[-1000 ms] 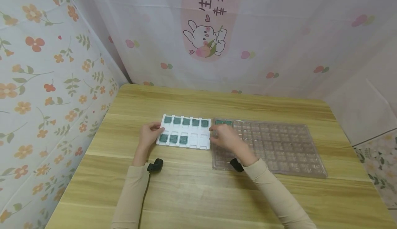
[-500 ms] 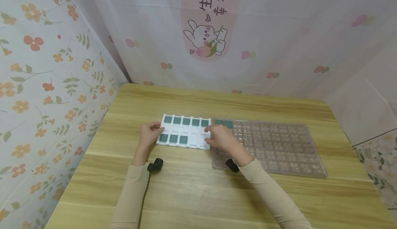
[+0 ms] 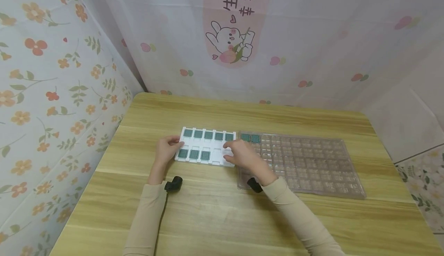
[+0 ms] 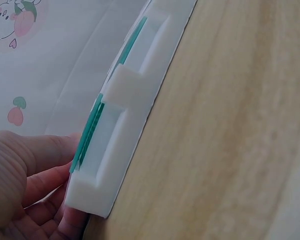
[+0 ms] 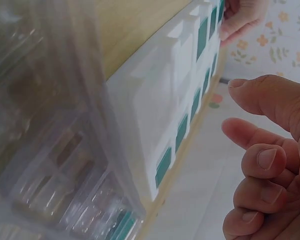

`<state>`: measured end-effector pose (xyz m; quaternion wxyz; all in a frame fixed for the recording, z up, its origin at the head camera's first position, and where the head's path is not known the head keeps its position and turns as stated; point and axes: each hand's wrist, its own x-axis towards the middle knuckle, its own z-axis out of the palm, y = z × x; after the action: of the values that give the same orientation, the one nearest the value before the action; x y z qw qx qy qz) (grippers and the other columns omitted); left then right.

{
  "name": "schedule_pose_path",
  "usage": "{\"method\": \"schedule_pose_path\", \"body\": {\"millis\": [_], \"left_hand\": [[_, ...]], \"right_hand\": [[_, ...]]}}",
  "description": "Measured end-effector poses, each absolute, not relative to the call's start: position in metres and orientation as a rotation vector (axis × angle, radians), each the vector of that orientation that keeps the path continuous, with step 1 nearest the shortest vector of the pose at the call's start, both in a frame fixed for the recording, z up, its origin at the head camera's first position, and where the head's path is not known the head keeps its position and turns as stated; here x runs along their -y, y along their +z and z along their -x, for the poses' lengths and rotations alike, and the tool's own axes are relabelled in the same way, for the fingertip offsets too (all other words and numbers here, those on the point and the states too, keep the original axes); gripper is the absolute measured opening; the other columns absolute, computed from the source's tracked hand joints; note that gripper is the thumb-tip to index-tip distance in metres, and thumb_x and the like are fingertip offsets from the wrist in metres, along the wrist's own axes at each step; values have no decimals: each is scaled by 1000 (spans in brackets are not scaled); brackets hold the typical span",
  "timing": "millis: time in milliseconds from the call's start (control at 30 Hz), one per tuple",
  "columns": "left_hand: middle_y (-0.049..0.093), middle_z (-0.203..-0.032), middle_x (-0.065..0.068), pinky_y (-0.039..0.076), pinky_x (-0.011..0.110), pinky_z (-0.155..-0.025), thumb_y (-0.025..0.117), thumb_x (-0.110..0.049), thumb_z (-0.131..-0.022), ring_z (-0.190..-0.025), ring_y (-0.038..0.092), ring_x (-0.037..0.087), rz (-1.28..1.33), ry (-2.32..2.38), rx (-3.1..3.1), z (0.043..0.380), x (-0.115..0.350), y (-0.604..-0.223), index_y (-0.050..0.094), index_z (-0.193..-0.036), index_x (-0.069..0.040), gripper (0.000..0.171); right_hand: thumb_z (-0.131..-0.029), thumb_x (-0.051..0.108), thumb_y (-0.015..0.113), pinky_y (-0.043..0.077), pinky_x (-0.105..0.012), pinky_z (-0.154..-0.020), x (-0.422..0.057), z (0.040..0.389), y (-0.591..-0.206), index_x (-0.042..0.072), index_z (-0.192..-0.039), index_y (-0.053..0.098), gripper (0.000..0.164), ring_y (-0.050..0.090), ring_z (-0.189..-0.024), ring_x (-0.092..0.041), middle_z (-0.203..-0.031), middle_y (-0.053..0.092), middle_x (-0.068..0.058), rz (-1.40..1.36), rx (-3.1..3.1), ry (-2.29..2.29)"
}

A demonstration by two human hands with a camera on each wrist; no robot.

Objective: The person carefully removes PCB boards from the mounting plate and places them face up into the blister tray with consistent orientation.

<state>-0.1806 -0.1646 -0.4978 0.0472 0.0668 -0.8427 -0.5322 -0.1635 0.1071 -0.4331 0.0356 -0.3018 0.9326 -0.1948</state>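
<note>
A white foam tray (image 3: 199,145) lies on the table with green square circuit chips (image 3: 208,135) in two rows of pockets. All the far-row pockets are filled; the near row has chips at its left and bare pockets at its right. My left hand (image 3: 166,152) grips the tray's left edge, thumb on top and fingers at its side in the left wrist view. Over the tray's right end is my right hand (image 3: 243,155), thumb and index finger apart with nothing between them. In the right wrist view its other fingers (image 5: 257,192) are loosely curled.
To the right, against the white tray, lies a clear plastic tray (image 3: 312,163) with many small compartments. Two green chips (image 3: 250,138) sit in its far left corner. Black wrist devices (image 3: 174,184) are strapped at both sleeves. A printed curtain (image 3: 173,36) hangs behind the table.
My right hand has moved left from the white tray's right edge to over its right end, uncovering more of the chips in the clear tray. The left hand stays at the tray's edge.
</note>
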Motion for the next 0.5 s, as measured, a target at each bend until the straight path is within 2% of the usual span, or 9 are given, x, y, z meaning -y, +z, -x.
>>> {"method": "schedule_pose_path", "body": {"millis": [33, 133, 267, 367, 500], "left_hand": [[66, -93, 26, 42, 11, -61, 71, -3, -80, -82, 63, 31, -203, -1621, 2573, 181, 165, -498, 65, -104, 12, 29], [66, -93, 26, 42, 11, -61, 71, -3, -80, -82, 63, 31, -196, -1619, 2577, 181, 165, -498, 65, -105, 12, 29], [66, -93, 26, 42, 12, -62, 71, -3, -80, -82, 63, 31, -199, -1622, 2582, 181, 165, -498, 65, -105, 12, 29], [66, -94, 25, 42, 12, -62, 71, -3, -80, -83, 63, 30, -207, -1628, 2583, 181, 166, -498, 65, -105, 11, 29], [66, -94, 26, 42, 12, -61, 70, -2, -80, -83, 63, 31, -205, -1633, 2582, 180, 166, -498, 65, -105, 11, 29]], "right_hand": [[-81, 14, 71, 28, -22, -47, -106, 163, -433, -1, -105, 67, 28, 27, -49, -7, -65, 59, -6, 925, -2860, -606], [-81, 14, 71, 27, -21, -47, -102, 162, -432, 0, -104, 67, 27, 28, -49, -6, -62, 56, -1, 934, -2860, -616], [-81, 13, 71, 23, -20, -46, -98, 162, -434, -1, -104, 67, 27, 25, -48, -5, -55, 45, 3, 957, -2858, -633], [-81, 14, 72, 22, -20, -45, -96, 161, -434, 0, -104, 67, 28, 24, -48, -5, -54, 44, 3, 961, -2861, -627], [-82, 15, 71, 20, -18, -43, -92, 161, -436, 1, -105, 67, 28, 21, -46, -5, -50, 34, 7, 959, -2868, -600]]}}
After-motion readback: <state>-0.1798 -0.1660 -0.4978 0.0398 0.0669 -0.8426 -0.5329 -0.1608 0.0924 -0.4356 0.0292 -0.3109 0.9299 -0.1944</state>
